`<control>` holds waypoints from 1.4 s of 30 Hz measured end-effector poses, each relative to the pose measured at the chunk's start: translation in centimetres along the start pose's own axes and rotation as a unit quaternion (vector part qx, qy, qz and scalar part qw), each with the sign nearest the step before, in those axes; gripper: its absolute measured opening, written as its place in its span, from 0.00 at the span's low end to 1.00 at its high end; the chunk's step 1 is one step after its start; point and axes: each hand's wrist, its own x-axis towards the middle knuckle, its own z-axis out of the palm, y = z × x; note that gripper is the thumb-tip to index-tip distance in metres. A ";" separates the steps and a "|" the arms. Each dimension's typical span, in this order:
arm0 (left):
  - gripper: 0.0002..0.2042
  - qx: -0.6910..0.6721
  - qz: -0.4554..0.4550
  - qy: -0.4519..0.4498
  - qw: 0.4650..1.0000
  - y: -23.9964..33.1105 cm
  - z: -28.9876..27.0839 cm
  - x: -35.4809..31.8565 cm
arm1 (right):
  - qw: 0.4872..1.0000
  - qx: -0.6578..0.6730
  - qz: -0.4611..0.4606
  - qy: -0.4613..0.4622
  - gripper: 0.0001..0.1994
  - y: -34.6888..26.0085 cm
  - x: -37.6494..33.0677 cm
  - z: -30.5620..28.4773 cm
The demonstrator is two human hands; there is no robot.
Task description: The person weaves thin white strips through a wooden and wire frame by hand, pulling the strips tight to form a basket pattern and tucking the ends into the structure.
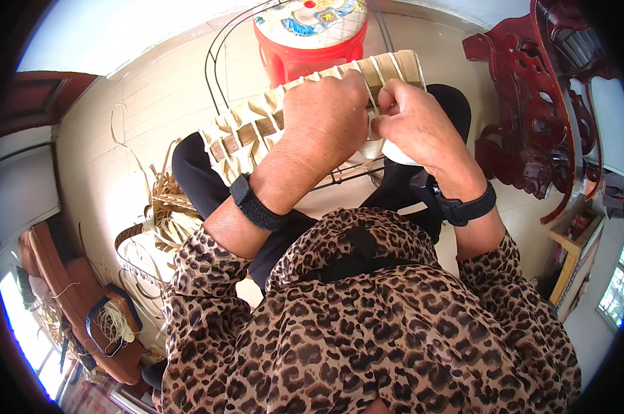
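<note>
Head view: a long woven piece [246, 131] is held in front of the body, slanted from one black-clad knee [191, 162] to the other. It is made of pale strips, set in folded points along both long sides, with a brown band [244, 136] down the middle and thin pale cords across it. Past it stands a red stool [310, 61]; whether the two touch cannot be told.

The left hand [329, 107] is curled up like a fist over the piece. Its fingertips are hidden, so what is pinched there, if anything, cannot be told. The right hand [419, 124] is placed just beside it, with the thumb and first finger bent in toward each other near a cord. A pinch seems likely, but the tips are not shown well enough to be sure.

The step in hand looks to be the working of a cord or strip near the right end. For the next move, a firm hold by one hand and a snug, gentle pull by the other seem to be needed, so that the folds are not bent.
</note>
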 end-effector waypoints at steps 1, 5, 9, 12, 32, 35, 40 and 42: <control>0.09 -0.002 0.015 0.000 1.000 -0.1 0.1 0.0 | 1.000 0.001 0.002 -0.003 0.12 0.1 0.1 0.1; 0.09 -0.015 0.033 0.010 0.999 -0.5 0.5 0.1 | 1.000 0.003 -0.008 0.010 0.12 0.3 0.3 0.4; 0.09 -0.031 0.038 0.038 0.998 -0.9 0.4 0.3 | 0.995 -0.061 -0.041 0.063 0.09 -0.2 0.4 0.9; 0.09 -0.073 0.048 0.024 0.996 -1.7 0.3 0.4 | 0.982 -0.125 -0.068 0.122 0.09 -0.8 -0.1 1.9; 0.07 -0.186 -0.006 -0.022 0.982 -2.6 0.0 0.9 | 0.937 -0.255 -0.147 0.189 0.09 -1.2 -1.3 2.5; 0.07 -0.237 -0.003 -0.001 0.972 -2.9 0.3 1.4 | 0.924 -0.265 -0.189 0.199 0.09 -1.1 -0.6 2.6; 0.07 -0.171 -0.039 -0.013 0.984 -1.6 0.0 1.9 | 0.925 -0.270 -0.179 0.199 0.08 -0.8 -0.4 2.7; 0.07 -0.155 -0.054 -0.013 0.986 -1.6 -0.2 2.1 | 0.924 -0.265 -0.187 0.204 0.08 -0.5 -0.6 2.5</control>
